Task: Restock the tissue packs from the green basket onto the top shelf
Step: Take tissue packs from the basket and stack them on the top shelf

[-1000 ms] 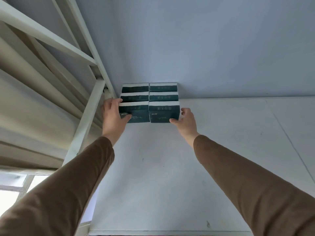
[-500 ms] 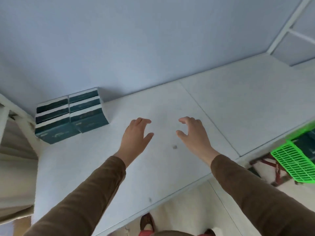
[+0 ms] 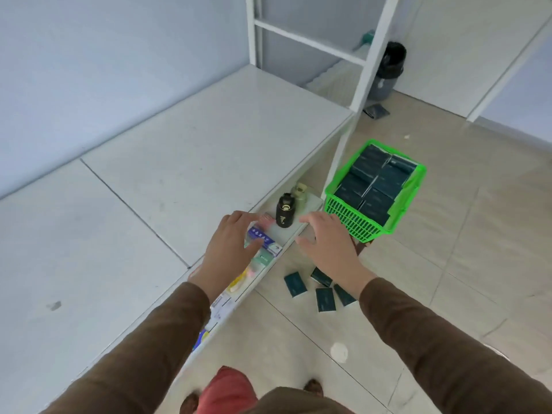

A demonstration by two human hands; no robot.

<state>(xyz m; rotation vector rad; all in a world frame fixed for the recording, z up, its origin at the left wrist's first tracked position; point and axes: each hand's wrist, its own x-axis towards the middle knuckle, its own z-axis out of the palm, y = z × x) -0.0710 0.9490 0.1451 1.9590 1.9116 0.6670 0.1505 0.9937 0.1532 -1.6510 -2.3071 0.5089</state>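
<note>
Both hands are empty right now, fingers spread loose and holding nothing. The left hand (image 3: pixel 231 246) hangs over the edge of the white top shelf (image 3: pixel 185 150), and the right hand (image 3: pixel 327 245) sits just short of the green basket (image 3: pixel 358 225). Both sleeves are brown.

The basket sits past the shelf's end and it's packed with dark teal tissue packs (image 3: pixel 375 182). I count roughly seven or eight tops showing, hard to pin down since they're jammed together. Four more packs (image 3: pixel 324 298) are lying loose on the tile floor (image 3: pixel 448 264), near the right wrist.

On the lower shelf (image 3: pixel 294 231) there's one black bottle (image 3: pixel 284 211) with a gold mark, one pale greenish bottle (image 3: pixel 299 191) just behind it, and a blue-and-white box (image 3: pixel 265 240) with white lettering too blurry to read. Some smaller packets sit beside it too, can't make those out.
</note>
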